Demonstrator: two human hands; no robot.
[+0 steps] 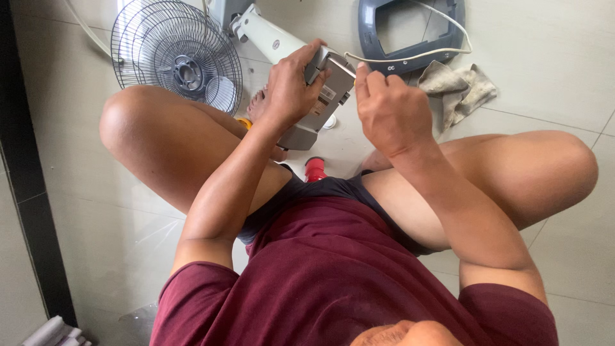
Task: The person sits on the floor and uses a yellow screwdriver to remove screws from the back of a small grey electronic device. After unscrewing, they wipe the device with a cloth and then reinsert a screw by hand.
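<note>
Both hands work the grey fan housing point(320, 96): left hand point(288, 86) clasps it, right hand point(387, 109) half-curled, fingertips touching.

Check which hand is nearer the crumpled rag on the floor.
Right. The right hand is at the grey fan part's end, just short of the rag. The left hand grips the part on its far side, farther from the rag.

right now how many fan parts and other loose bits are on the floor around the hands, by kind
wire fan guard: 1
grey base frame: 1
grey housing in both hands: 1
rag: 1
red-handled tool: 1
total: 5
</note>
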